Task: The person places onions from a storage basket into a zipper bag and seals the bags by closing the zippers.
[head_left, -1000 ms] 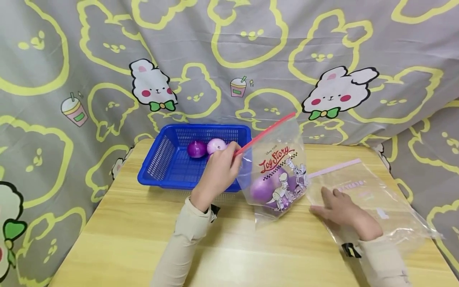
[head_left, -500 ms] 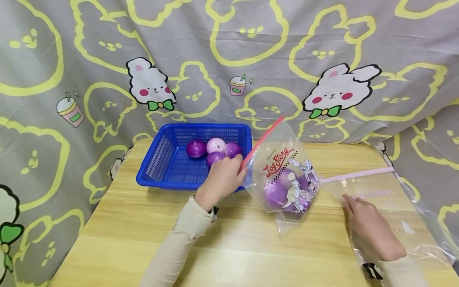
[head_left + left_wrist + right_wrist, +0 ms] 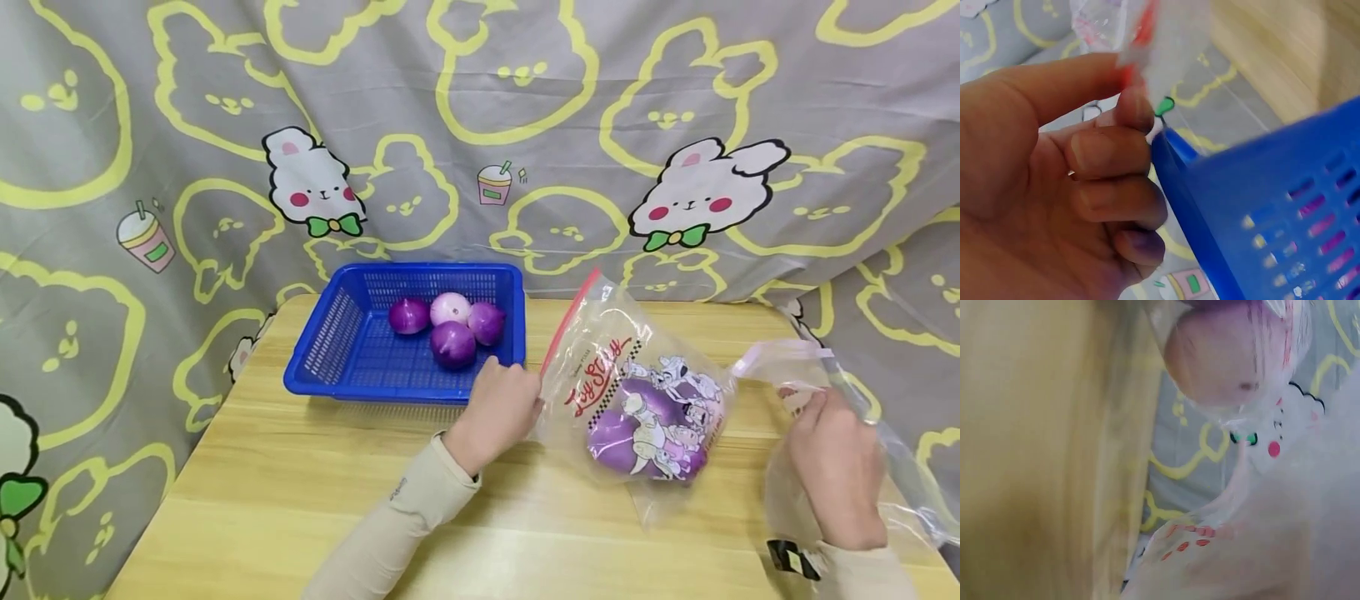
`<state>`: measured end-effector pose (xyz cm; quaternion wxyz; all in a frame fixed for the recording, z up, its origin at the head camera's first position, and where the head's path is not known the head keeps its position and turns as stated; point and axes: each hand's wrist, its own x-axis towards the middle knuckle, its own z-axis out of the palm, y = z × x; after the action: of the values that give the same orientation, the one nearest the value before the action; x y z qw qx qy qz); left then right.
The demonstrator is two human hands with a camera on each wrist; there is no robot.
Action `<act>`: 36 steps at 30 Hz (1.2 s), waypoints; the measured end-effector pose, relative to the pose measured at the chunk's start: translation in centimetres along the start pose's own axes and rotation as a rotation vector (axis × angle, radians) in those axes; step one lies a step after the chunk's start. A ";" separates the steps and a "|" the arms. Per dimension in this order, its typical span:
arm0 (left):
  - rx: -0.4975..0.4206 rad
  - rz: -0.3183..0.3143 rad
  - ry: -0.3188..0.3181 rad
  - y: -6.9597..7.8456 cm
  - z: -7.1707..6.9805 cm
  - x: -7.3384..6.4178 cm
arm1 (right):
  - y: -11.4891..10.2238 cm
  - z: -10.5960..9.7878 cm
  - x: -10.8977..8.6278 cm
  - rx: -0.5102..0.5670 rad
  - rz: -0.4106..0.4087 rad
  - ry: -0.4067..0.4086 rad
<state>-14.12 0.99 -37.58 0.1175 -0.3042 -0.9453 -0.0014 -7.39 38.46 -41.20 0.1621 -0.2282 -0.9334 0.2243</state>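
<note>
My left hand (image 3: pixel 498 412) pinches the red zip edge of a clear zip bag (image 3: pixel 603 333) with a "Toy Story" print; the left wrist view shows thumb and forefinger on the red strip (image 3: pixel 1142 31). Purple onions (image 3: pixel 613 440) bulge in the bag's lower part, which leans to the right. A second clear zip bag (image 3: pixel 787 354), with a pale pink zip strip, is gripped in the curled fingers of my right hand (image 3: pixel 836 467). Its strip is bent and reaches the first bag's side. In the right wrist view an onion (image 3: pixel 1229 356) shows through plastic, and my right fingers are out of sight.
A blue perforated basket (image 3: pixel 330 387) stands at the back of the wooden table (image 3: pixel 300 483), just beyond my left hand. Several purple onions (image 3: pixel 453 345) lie in its right half. Behind the table hangs a grey patterned curtain (image 3: pixel 420 75).
My left hand has moved right and toward me, bringing the onion bag along, away from the basket. My right hand has moved right; its fingers, earlier extended over the pink-strip bag, are curled on it.
</note>
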 end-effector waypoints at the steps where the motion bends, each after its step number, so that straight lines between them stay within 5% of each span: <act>1: 0.009 0.009 -0.014 0.3 -0.1 -0.2 | -0.1 -0.2 0.1 0.015 0.022 0.033; 6: -0.065 0.119 -0.121 2.2 -1.3 -1.6 | -1.3 -0.8 0.5 0.096 0.005 0.200; 11: -0.153 0.287 -0.278 4.7 -1.7 -2.6 | -3.9 -1.1 0.3 0.122 -0.196 0.269; 16: -0.146 0.346 -0.378 7.0 -0.4 -3.3 | -6.8 -1.9 -0.7 0.167 -0.374 0.309; 23: -0.137 0.492 -0.293 9.2 2.6 -2.9 | -10.2 -4.9 -2.3 0.155 -0.502 0.244; 30: -0.107 0.574 -0.187 10.9 4.6 -0.5 | -13.1 -6.9 -4.8 0.132 -0.669 0.133; 33: -0.254 0.585 -0.161 10.6 4.7 0.8 | -14.0 -6.7 -5.9 0.169 -0.762 0.109; 36: -0.497 0.610 -0.089 9.7 3.6 1.4 | -14.3 -5.7 -6.7 0.213 -0.856 0.035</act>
<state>-10.48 10.00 -41.46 -0.0059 -0.5899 -0.7866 -0.1821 -4.54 25.69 -30.65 0.2790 0.1932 -0.9127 0.2278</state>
